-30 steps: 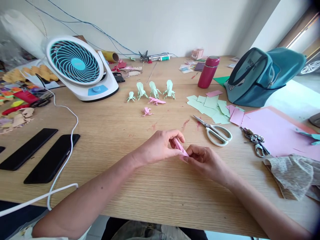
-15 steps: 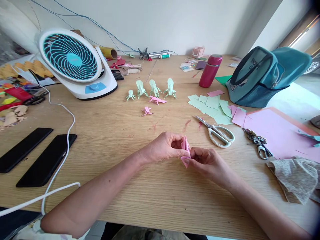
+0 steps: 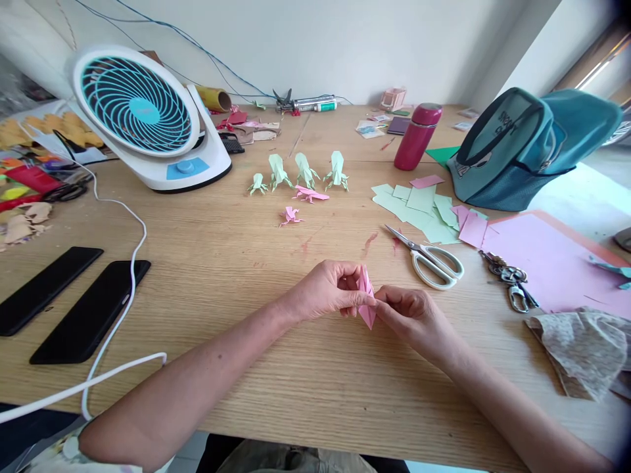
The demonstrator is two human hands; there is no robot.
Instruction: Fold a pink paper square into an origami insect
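Note:
A folded piece of pink paper (image 3: pixel 366 316), narrow and pointed at both ends, stands upright between my hands just above the wooden table. My left hand (image 3: pixel 332 289) pinches it from the left, the thumb across its middle and the fingers behind. From the right, my right hand (image 3: pixel 407 312) pinches its edge between thumb and forefinger. Beyond them are two pink folded paper insects (image 3: pixel 309 194) and a row of several pale green paper insects (image 3: pixel 306 172). White-handled scissors (image 3: pixel 431 259) lie to the right of my hands.
Green paper pieces (image 3: pixel 419 209), a bunch of keys (image 3: pixel 513 279), a red flask (image 3: pixel 418 138) and a teal backpack (image 3: pixel 522 157) are on the right. A white fan (image 3: pixel 214 151), two black phones (image 3: pixel 89 312) and a white cable (image 3: pixel 140 240) occupy the left.
The lower flap of the pink paper, which stuck out to the left, now lies in line as a narrow point. My right fingers have shifted slightly up along its edge.

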